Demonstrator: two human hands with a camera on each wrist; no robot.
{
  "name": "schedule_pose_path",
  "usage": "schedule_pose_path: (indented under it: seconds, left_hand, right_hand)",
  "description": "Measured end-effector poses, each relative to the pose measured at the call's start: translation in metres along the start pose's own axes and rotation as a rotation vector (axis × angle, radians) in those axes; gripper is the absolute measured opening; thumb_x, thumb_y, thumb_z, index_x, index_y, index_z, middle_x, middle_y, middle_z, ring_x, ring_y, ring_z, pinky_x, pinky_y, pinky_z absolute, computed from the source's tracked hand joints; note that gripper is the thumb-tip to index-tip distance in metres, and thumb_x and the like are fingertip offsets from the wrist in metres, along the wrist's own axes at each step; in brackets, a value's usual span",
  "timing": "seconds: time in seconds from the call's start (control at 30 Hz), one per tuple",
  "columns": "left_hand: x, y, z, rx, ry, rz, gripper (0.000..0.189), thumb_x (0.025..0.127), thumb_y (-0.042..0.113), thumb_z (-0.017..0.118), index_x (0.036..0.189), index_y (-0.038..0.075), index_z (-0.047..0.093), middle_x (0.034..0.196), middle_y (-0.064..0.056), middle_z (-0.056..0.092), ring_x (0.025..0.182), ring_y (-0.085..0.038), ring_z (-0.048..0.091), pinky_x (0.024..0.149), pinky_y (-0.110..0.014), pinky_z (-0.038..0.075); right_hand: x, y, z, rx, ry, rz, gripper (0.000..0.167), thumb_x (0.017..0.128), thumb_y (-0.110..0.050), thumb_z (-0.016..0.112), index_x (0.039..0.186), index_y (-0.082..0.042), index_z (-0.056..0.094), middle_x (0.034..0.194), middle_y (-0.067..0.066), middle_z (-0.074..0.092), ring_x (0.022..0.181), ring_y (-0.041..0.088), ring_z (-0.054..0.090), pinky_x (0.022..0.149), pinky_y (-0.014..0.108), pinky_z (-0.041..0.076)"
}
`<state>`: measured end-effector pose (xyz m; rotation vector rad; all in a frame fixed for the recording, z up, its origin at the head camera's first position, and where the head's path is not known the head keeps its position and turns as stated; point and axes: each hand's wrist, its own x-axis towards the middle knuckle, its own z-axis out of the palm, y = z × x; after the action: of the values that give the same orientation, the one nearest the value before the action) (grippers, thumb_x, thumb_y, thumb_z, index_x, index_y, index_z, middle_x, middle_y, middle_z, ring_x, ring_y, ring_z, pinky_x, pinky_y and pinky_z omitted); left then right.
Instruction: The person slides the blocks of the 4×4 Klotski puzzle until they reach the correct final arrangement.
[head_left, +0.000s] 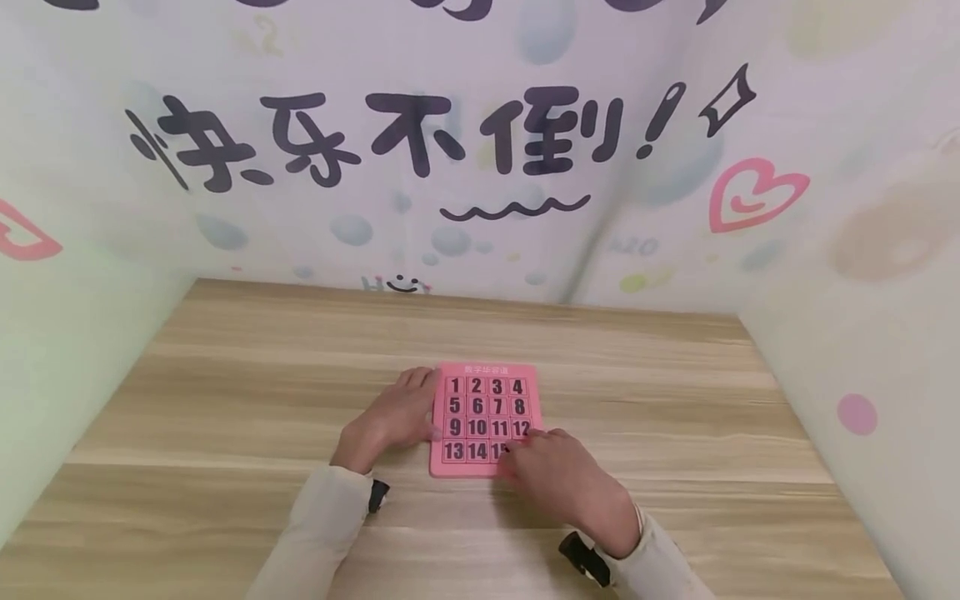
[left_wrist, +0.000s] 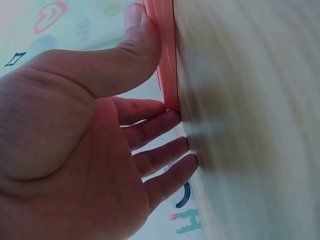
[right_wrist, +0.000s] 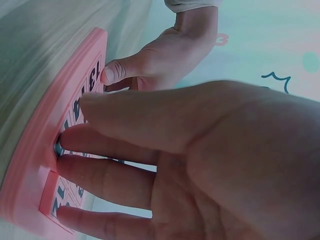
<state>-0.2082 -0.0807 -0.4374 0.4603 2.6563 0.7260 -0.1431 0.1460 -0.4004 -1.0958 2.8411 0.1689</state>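
A pink number sliding puzzle [head_left: 487, 370] lies flat on the table, its tiles running in order from 1 as far as they show. My left hand [head_left: 401, 408] is at its left side. In the left wrist view the thumb rests against the pink edge [left_wrist: 169, 60], while the fingers reach out fairly straight by the corner and the table. Over the lower right corner is my right hand [head_left: 566, 477], partly covering tile 15 and hiding the last cell. In the right wrist view its extended fingertips [right_wrist: 75, 167] touch the puzzle face near tile 12.
The wood-grain table [head_left: 660, 392] extends around the puzzle. Behind it stands a white printed backdrop [head_left: 480, 242] with large dark characters, and pale panels rise at the left and right. Dark bands [head_left: 585, 558] sit at both wrists by the light sleeves.
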Motion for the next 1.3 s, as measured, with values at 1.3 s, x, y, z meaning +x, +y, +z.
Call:
schedule_pose_path:
  seconds: [1.3]
  left_hand:
    - [-0.002, -0.001, -0.003, -0.007, 0.006, 0.009, 0.092, 0.086, 0.020, 0.076, 0.155, -0.003, 0.021, 0.160, -0.020, 0.025, 0.150, -0.037, 0.019, 0.124, -0.051, 0.020]
  right_hand:
    - [0.000, -0.014, -0.002, -0.077, -0.012, 0.020, 0.015, 0.096, -0.032, 0.063, 0.086, -0.023, 0.070, 0.088, -0.004, 0.068, 0.077, 0.017, 0.059, 0.067, 0.033, 0.055]
